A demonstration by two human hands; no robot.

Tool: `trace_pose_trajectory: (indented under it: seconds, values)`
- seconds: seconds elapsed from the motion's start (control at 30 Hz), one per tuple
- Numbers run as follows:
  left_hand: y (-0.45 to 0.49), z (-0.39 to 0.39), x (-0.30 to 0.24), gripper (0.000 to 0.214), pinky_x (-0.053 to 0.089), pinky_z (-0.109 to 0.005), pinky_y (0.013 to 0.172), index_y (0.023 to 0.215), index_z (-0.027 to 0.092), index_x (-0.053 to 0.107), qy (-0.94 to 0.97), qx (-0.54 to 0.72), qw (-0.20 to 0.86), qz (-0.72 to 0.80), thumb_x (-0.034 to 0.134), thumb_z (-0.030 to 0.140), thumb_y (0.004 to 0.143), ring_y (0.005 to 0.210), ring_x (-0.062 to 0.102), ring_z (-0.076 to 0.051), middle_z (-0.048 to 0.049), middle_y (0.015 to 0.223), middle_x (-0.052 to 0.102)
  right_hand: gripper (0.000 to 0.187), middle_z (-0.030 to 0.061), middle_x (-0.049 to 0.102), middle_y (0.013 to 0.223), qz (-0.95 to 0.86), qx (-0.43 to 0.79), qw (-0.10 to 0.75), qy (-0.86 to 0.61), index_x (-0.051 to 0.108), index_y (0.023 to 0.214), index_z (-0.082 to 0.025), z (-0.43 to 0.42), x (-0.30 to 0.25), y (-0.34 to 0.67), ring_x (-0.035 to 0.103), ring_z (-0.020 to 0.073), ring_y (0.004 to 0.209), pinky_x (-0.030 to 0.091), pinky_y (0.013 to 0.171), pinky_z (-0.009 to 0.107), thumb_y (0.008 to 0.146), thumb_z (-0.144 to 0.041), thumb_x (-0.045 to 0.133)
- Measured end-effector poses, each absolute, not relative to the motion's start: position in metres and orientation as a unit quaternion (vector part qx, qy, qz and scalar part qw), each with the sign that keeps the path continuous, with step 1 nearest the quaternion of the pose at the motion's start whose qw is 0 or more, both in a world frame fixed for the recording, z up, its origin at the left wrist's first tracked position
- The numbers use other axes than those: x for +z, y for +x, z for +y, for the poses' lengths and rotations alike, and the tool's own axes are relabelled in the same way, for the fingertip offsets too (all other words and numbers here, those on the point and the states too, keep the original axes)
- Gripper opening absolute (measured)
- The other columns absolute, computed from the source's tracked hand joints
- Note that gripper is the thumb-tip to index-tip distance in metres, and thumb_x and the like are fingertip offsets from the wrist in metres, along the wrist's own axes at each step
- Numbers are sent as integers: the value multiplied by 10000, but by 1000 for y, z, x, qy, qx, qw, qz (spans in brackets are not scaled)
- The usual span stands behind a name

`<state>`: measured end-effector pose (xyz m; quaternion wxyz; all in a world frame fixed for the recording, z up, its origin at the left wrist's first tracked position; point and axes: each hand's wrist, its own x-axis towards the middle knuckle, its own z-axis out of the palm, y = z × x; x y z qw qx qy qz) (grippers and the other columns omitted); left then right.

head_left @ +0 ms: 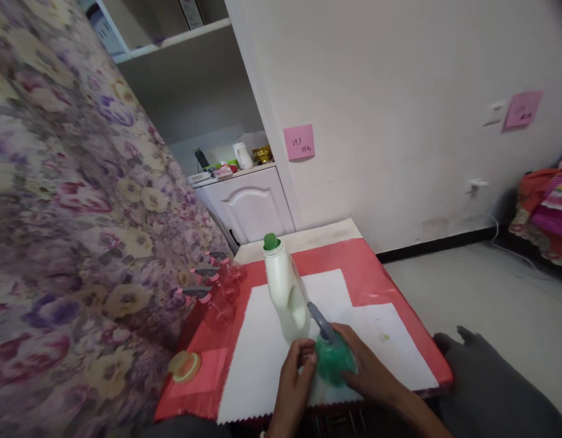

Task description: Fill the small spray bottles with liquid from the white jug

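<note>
A small spray bottle [333,362] with green contents and a grey spray head is tilted near the table's front edge. My right hand [365,368] grips it from the right side, fingers wrapped around its body. Close against its left side is my left hand [297,374], its fingers curled in towards the thumb; whether anything is between them is hidden. Just behind the hands a large pale green jug [283,292] stands upright, with a green piece in its mouth.
Several clear spray bottles [217,310] with grey and pink heads line the table's left side. A round yellowish lid [185,367] lies at the front left. White cloth [249,371] covers part of the red tabletop [367,267]. A floral curtain [93,243] hangs close on the left.
</note>
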<state>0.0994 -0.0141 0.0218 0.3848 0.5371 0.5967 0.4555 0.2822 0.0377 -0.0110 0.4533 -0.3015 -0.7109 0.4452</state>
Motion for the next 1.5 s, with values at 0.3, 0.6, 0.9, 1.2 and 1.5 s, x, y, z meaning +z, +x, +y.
trace_pose_trajectory:
  seconds: [0.3, 0.6, 0.9, 1.2, 1.5]
  values:
    - [95, -3, -6, 823, 362, -424, 1096, 1368, 228, 477, 564, 439, 446, 539, 819, 325, 626, 1314, 466, -316, -107, 1432, 521, 594, 103, 486, 1437, -732, 434, 449, -274, 440, 1414, -268, 46, -28, 291, 441, 275, 1349, 333, 1141, 514, 830, -211, 532]
    - [108, 6, -12, 903, 430, -407, 1024, 1332, 214, 454, 569, 425, 424, 563, 839, 150, 517, 1187, 558, -311, -100, 1301, 609, 594, 106, 543, 1392, -685, 503, 446, -281, 482, 1361, -235, 49, -26, 290, 483, 283, 1317, 365, 1118, 504, 775, -177, 561]
    - [104, -11, -7, 940, 402, -422, 1050, 1304, 229, 489, 565, 428, 379, 595, 835, 98, 440, 1226, 522, -333, -101, 1313, 590, 625, 125, 542, 1400, -679, 559, 435, -192, 490, 1383, -233, 43, -21, 289, 485, 317, 1323, 361, 1111, 487, 829, -503, 591]
    - [82, -44, 3, 924, 483, -379, 934, 1294, 241, 451, 555, 422, 385, 605, 854, 176, 465, 1083, 605, -299, -79, 1195, 648, 529, 125, 553, 1390, -698, 541, 422, -206, 546, 1346, -264, 26, -36, 273, 514, 319, 1305, 427, 1084, 489, 870, -490, 588]
    - [-30, -50, 9, 797, 488, -424, 971, 1252, 213, 448, 457, 526, 268, 665, 827, 272, 553, 1134, 618, -294, -123, 1242, 629, 441, 129, 736, 1017, -673, 534, 380, -343, 653, 1163, -203, 30, -60, 267, 704, 283, 927, 556, 885, 459, 856, -513, 589]
